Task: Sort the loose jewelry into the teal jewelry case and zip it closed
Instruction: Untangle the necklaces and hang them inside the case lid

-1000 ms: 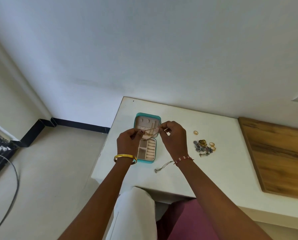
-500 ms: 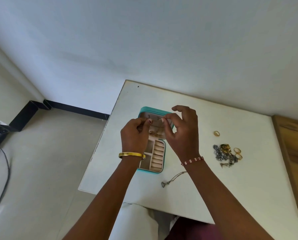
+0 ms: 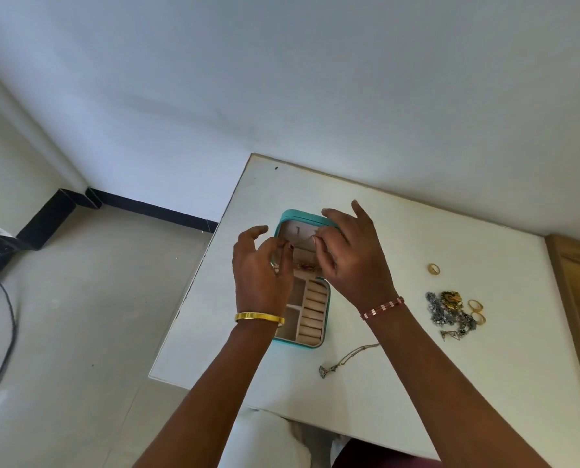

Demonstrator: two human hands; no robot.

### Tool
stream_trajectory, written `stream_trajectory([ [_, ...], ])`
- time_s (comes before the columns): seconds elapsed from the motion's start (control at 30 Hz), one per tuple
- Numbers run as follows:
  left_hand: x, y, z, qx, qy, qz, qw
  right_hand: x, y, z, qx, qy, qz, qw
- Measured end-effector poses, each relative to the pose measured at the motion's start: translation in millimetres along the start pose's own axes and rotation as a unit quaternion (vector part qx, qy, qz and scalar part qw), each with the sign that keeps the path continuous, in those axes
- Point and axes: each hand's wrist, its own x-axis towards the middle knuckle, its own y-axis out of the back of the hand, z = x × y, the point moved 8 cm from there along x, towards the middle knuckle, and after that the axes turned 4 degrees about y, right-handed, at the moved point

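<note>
Pinching thin chain [image 3: 307, 238], both hands over open case [image 3: 310, 319]

The teal jewelry case [image 3: 325, 339] lay open at the frame's centre, its beige lining showing ring rolls and small compartments, a gold chain [image 3: 305, 267] draped inside. Lower right lay a silver necklace [image 3: 344, 361]; far right, a tangled jewelry heap [image 3: 450, 312] and gold rings [image 3: 434, 268].

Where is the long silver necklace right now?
In the head view the silver necklace lies flat on the white table, just right of the teal jewelry case at its near corner, partly under the right forearm.
</note>
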Motion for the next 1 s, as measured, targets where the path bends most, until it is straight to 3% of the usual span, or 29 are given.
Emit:
stream_trajectory([
  [0.13, 1, -4, -1, -0.03, -0.002, -0.025, 0.999, 5, -2, -4, -0.008, 0.043, -0.018, 0.999],
  [0.53, 2, -4, -2, -0.048, -0.003, 0.004, 0.999, 8, -2, -8, -0.003, 0.086, -0.016, 0.996],
  [0.77, -1, -5, -3, -0.061, -0.008, 0.011, 0.998, 5, -6, 2, 0.029, 0.004, -0.028, 0.999],
  [1.0, 0, -7, -2, -0.048, -0.012, 0.002, 0.999, 11, 0, 4, 0.087, -0.023, -0.02, 0.996],
])
